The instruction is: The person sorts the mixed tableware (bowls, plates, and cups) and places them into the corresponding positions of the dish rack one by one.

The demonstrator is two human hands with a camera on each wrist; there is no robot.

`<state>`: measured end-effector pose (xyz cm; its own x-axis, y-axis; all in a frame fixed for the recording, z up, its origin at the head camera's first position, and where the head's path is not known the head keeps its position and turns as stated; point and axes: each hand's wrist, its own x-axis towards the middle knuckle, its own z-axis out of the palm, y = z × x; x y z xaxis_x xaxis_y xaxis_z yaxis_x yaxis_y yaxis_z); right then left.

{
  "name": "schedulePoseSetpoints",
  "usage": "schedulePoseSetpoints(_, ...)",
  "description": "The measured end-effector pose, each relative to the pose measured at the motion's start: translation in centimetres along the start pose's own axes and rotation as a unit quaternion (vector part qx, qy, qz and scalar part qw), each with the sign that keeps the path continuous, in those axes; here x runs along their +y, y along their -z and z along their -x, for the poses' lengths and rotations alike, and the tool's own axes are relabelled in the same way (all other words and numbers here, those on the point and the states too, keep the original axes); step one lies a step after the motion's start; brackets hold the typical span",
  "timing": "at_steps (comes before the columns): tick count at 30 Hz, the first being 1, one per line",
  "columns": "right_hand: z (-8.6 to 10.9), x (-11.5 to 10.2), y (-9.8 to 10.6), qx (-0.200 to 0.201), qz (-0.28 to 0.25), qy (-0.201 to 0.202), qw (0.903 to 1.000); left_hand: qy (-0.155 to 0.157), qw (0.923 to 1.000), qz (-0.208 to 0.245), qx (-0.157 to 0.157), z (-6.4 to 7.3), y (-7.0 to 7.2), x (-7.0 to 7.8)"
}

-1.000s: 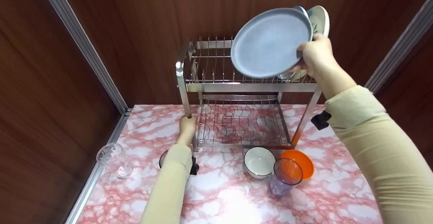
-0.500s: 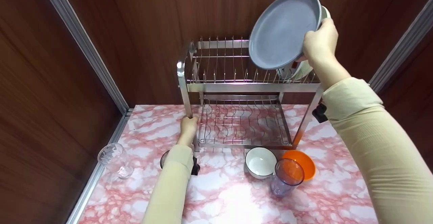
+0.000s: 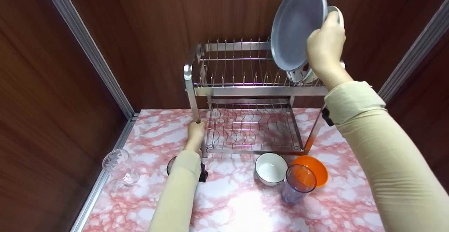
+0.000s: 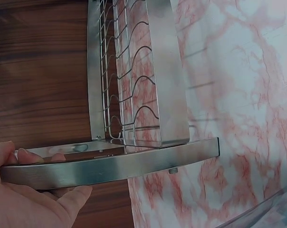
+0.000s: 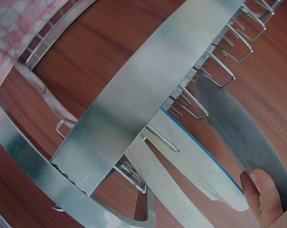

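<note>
A: Gripping a grey plate (image 3: 298, 28) by its rim with the right hand (image 3: 326, 44), up between one and two o'clock in the head view!

B: Flat or on edge?

A: Tipped steeply on edge, right above the top tier of the metal rack (image 3: 245, 91). Touching the wires or hanging just clear? Cannot tell from here.

B: And over on the left?

A: Holding the rack's front upright (image 3: 193, 102) with the left hand (image 3: 196, 134), down between seven and eight o'clock. Look at the left wrist view: curled right round the steel.

B: Spotting more crockery up top?

A: Yes! Look to the right wrist view for a blue-edged dish (image 5: 200, 166) at four o'clock and a pale plate (image 5: 167, 185) between five and six, both set in the slots.

B: And down on the marbled table (image 3: 224, 186)?

A: In the head view, see a white bowl (image 3: 271, 169) at five o'clock, just beside a purple-tinted tumbler (image 3: 295, 191). Then an orange bowl (image 3: 320, 170) at four, and a clear glass (image 3: 119, 162) out at eight.

B: Notice also a dark-rimmed vessel (image 3: 171, 164) between seven and eight, mostly hidden by the left sleeve (image 3: 179, 186).
</note>
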<state>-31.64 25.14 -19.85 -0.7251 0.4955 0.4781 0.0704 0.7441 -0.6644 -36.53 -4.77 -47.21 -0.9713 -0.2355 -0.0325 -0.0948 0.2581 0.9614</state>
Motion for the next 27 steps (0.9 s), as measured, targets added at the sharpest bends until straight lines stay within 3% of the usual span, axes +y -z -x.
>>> schedulePoseSetpoints(1,0.1,-0.1,-0.2,0.004,0.009,0.011,0.9999,-0.002,1.0000,0.001,0.001,-0.3,0.0,-0.2)
schedulePoseSetpoints(2,0.1,-0.1,-0.3,0.008,0.019,0.021,0.9996,-0.006,0.9999,0.004,0.011,-1.5,-0.6,-1.4)
schedulePoseSetpoints(6,0.2,-0.1,-1.0,0.024,0.058,0.057,0.9964,-0.008,0.9999,0.004,0.004,-5.1,-1.7,-5.1)
schedulePoseSetpoints(7,0.3,-0.1,-1.2,0.027,0.065,0.063,0.9955,-0.009,0.9999,-0.001,0.005,-5.2,-1.7,-5.2)
schedulePoseSetpoints(8,0.3,-0.1,-1.3,0.028,0.073,0.066,0.9948,-0.012,0.9998,-0.004,0.014,-6.2,-2.3,-6.4)
schedulePoseSetpoints(13,0.3,0.1,-1.9,0.011,0.087,0.055,0.9946,-0.015,0.9998,-0.009,0.009,-6.5,-2.3,-6.9)
schedulePoseSetpoints(16,0.2,0.2,-2.1,-0.006,0.090,0.038,0.9952,-0.013,0.9996,-0.017,0.017,-9.2,-3.5,-9.8)
schedulePoseSetpoints(17,0.1,0.3,-2.1,-0.010,0.090,0.033,0.9954,-0.006,0.9996,-0.021,0.016,-9.5,-3.7,-10.1)
schedulePoseSetpoints(19,0.1,0.4,-2.2,-0.013,0.092,0.030,0.9952,-0.019,0.9993,-0.020,0.026,-10.1,-4.0,-10.8)
schedulePoseSetpoints(21,0.0,0.4,-2.3,-0.009,0.096,0.037,0.9946,-0.013,0.9997,-0.008,0.021,-7.8,-3.2,-8.5)
schedulePoseSetpoints(23,-0.1,0.3,-2.4,-0.006,0.104,0.049,0.9934,0.002,0.9999,0.002,0.013,-3.4,-1.8,-3.9)
schedulePoseSetpoints(24,-0.1,0.3,-2.4,-0.006,0.110,0.053,0.9925,0.010,0.9999,-0.001,0.008,-2.0,-1.2,-2.3)
schedulePoseSetpoints(26,-0.1,0.1,-2.5,-0.004,0.122,0.062,0.9906,0.025,0.9997,-0.002,0.003,0.6,-0.4,0.6)
schedulePoseSetpoints(27,-0.1,0.1,-2.6,-0.004,0.127,0.065,0.9898,0.021,0.9998,-0.003,0.003,0.6,-0.4,0.5)
